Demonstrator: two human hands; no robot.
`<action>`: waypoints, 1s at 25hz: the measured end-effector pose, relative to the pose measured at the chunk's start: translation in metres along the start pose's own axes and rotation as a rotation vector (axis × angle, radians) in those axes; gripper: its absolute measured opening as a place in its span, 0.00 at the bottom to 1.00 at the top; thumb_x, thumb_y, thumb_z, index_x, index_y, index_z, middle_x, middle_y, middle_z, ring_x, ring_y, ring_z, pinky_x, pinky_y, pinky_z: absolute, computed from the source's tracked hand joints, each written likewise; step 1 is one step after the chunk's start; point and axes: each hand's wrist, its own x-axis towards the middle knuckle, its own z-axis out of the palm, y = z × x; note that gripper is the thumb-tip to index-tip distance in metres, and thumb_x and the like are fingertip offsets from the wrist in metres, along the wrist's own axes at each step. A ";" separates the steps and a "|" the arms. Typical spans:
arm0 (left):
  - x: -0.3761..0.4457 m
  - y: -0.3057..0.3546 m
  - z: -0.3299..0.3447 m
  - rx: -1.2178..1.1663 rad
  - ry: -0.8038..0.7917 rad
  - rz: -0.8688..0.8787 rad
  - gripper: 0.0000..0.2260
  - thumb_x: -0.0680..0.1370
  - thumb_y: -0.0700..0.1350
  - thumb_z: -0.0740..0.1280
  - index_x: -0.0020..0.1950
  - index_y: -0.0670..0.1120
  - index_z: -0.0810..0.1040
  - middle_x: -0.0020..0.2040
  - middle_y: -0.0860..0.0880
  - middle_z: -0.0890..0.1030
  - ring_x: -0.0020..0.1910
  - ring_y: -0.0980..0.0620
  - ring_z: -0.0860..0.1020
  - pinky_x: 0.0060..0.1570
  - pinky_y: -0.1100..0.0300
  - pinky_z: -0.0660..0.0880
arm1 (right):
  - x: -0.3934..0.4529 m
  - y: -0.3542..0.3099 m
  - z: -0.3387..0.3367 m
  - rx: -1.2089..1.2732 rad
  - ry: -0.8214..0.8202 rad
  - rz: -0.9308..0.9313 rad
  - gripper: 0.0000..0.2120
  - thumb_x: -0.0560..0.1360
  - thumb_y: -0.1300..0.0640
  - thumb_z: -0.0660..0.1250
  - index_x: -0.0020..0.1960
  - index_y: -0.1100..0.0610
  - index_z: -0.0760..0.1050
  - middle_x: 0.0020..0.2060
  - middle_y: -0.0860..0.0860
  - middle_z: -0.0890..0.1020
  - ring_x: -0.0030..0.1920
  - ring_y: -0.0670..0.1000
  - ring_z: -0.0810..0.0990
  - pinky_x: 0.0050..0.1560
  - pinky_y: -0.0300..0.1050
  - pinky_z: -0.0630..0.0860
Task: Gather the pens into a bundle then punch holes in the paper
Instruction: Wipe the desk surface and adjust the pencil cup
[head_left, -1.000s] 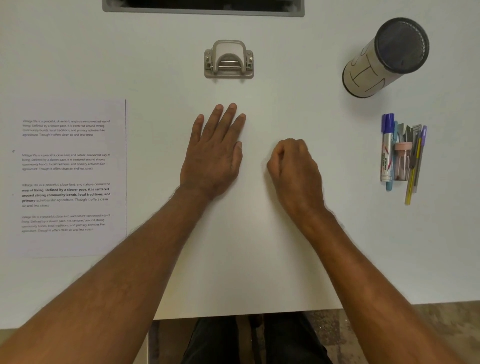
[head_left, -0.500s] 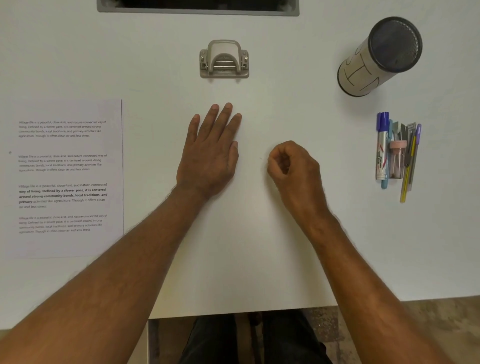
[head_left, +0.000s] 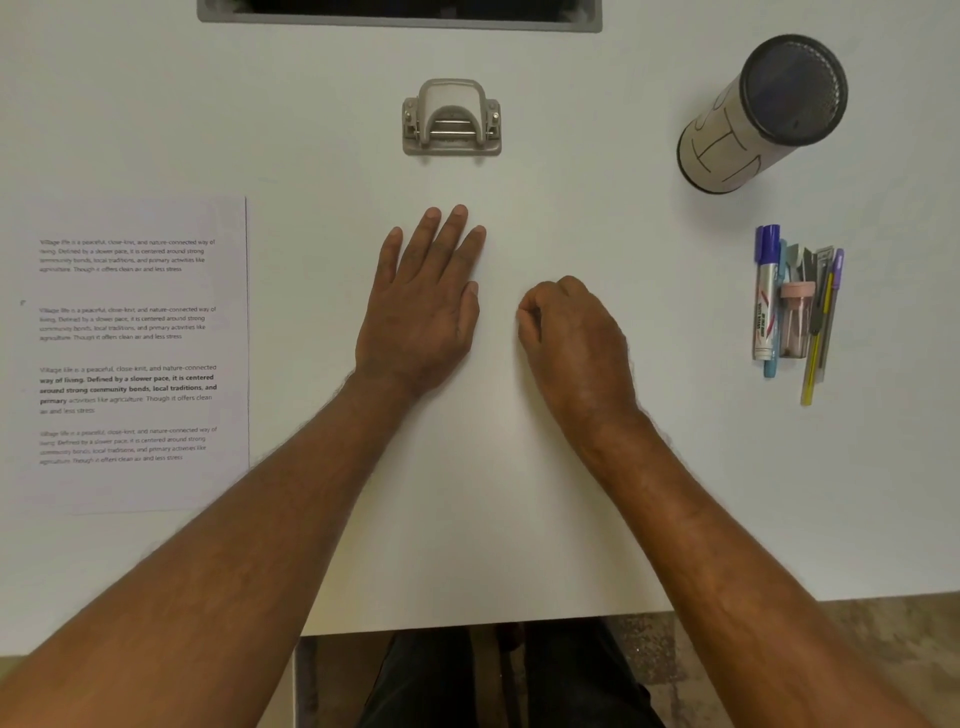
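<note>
1. Leftmost, a printed sheet of paper lies flat on the white table, its left part running out of view. It carries four blocks of text, the third partly in bold; the small print is too blurred to read fully. The left forearm crosses over the sheet's lower right corner.

2. Next, the left hand rests palm down on the table near its middle, fingers straight and close together, thumb tucked alongside. It holds nothing and lies well apart from the paper.

3. Beyond the left hand's fingertips, near the far edge, sits a grey hole punch, apart from both hands. Behind it a dark, grey-framed slot is cut into the table.

4. Just beside the left hand, the right hand rests on the table with its fingers curled into a loose fist, thumb against the forefinger. Nothing shows in its grip.

5. Further right, a cylindrical holder with a dark mesh rim stands near the far right corner, a beige wrap with drawn lines around it.

6. Nearer than the holder, the pens lie side by side on the table, touching, pointing roughly away from the person: a blue-capped marker, a light-blue pen, a pink-capped piece, a yellow pen, a purple-capped one. They lie well apart from the right hand.
</note>
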 end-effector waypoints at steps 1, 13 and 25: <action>0.000 0.000 0.000 0.000 -0.001 -0.001 0.25 0.86 0.50 0.49 0.84 0.49 0.57 0.85 0.49 0.55 0.85 0.47 0.52 0.82 0.43 0.50 | 0.001 -0.002 0.001 -0.037 -0.016 -0.003 0.07 0.84 0.57 0.60 0.52 0.56 0.76 0.47 0.52 0.77 0.46 0.53 0.76 0.46 0.53 0.79; -0.001 0.002 -0.001 -0.012 0.013 0.000 0.25 0.85 0.49 0.51 0.83 0.48 0.60 0.85 0.49 0.58 0.84 0.47 0.54 0.82 0.43 0.50 | 0.025 0.036 -0.061 0.890 0.278 0.460 0.03 0.79 0.64 0.68 0.49 0.58 0.78 0.41 0.53 0.84 0.39 0.49 0.85 0.49 0.51 0.85; -0.001 0.001 0.002 -0.009 0.046 0.009 0.25 0.85 0.49 0.51 0.83 0.48 0.61 0.84 0.49 0.59 0.84 0.46 0.55 0.82 0.42 0.52 | 0.110 0.093 -0.153 0.183 0.484 0.244 0.06 0.80 0.56 0.67 0.55 0.54 0.82 0.50 0.48 0.85 0.47 0.45 0.83 0.53 0.40 0.81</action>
